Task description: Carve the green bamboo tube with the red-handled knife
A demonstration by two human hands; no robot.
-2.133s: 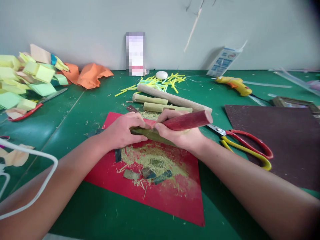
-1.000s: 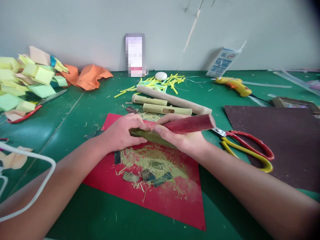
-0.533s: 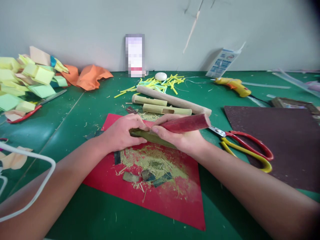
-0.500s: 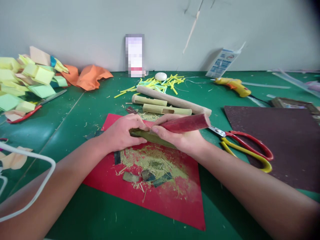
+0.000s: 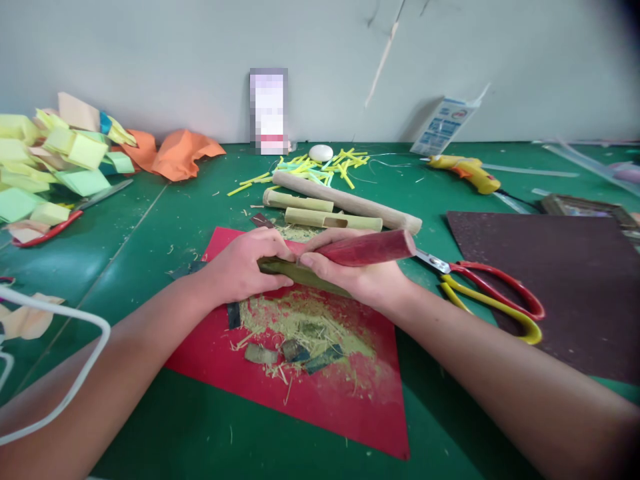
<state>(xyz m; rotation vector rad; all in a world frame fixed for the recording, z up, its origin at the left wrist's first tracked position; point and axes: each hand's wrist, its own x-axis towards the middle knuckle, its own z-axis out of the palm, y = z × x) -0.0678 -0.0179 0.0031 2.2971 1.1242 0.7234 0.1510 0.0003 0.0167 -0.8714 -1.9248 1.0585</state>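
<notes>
My left hand (image 5: pixel 245 267) is closed around the left end of a green bamboo piece (image 5: pixel 310 277), thumb on the near side. In my right hand (image 5: pixel 373 283) is a tool with a thick red wooden handle (image 5: pixel 370 247) that points right and slightly up. The tool's working end lies at the bamboo between my two hands; its blade is too hidden to make out. Below them a red sheet (image 5: pixel 370 420) carries pale bamboo shavings (image 5: pixel 325 317) and several dark sandpaper-like scraps (image 5: pixel 324 359).
Behind my hands lie two cut bamboo pieces (image 5: pixel 345 221) and a wooden rod (image 5: pixel 350 198). Scissors (image 5: pixel 500 283) rest at the right by a dark brown sheet (image 5: pixel 565 287). A yellow glue gun (image 5: pixel 465 173) is farther back. Folded paper (image 5: pixel 75 150) is piled left; a white wire frame (image 5: pixel 100 360) is nearer.
The red handle has shifted slightly left and down with my right hand. My left hand and the bamboo piece stay almost where they were.
</notes>
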